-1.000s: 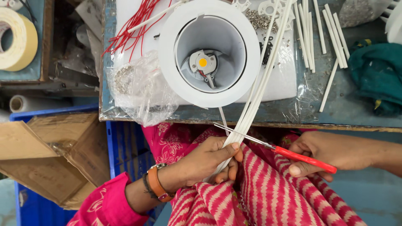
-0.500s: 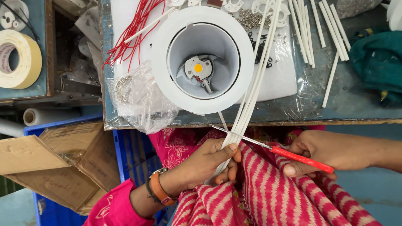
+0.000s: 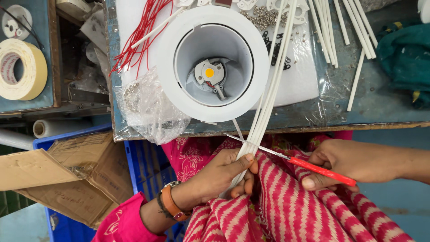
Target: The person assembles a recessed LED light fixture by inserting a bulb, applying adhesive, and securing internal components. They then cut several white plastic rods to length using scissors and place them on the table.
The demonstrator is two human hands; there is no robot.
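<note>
Little has shifted since the earlier frames: the whole scene sits a bit lower and to the right in view, while the bundle and scissors are kept at the same spot relative to each other. A bundle of thin white tubes (image 3: 268,96) is gripped by the left hand (image 3: 221,175), fingers clenched round its lower end just below the bench (image 3: 385,105) edge, over a red and white striped cloth (image 3: 291,210) on the lap. From there the tubes run up and to the right, across the rim of a round white lamp housing (image 3: 212,62) and on toward the top of the frame. Red-handled scissors (image 3: 291,159) are held in the right hand (image 3: 354,161), fingers closed on the handle; the blades are laid across the bundle just above the left thumb, touching the tubes. Whether the blades are parted can't be told.

Inside the housing a small yellow LED chip (image 3: 209,72) is seen at the centre. Red wires (image 3: 141,31) lie at the upper left of the housing, a crumpled clear plastic bag (image 3: 150,110) hangs at the bench's front left edge, and more loose white tubes (image 3: 340,27) lie at the upper right. A teal cloth (image 3: 405,58) rests at the far right. A roll of tape (image 3: 20,69) sits on a side shelf at left, w/ cardboard (image 3: 58,175) over a blue crate (image 3: 143,161) below. An orange wristband (image 3: 171,204) is worn on the left wrist
</note>
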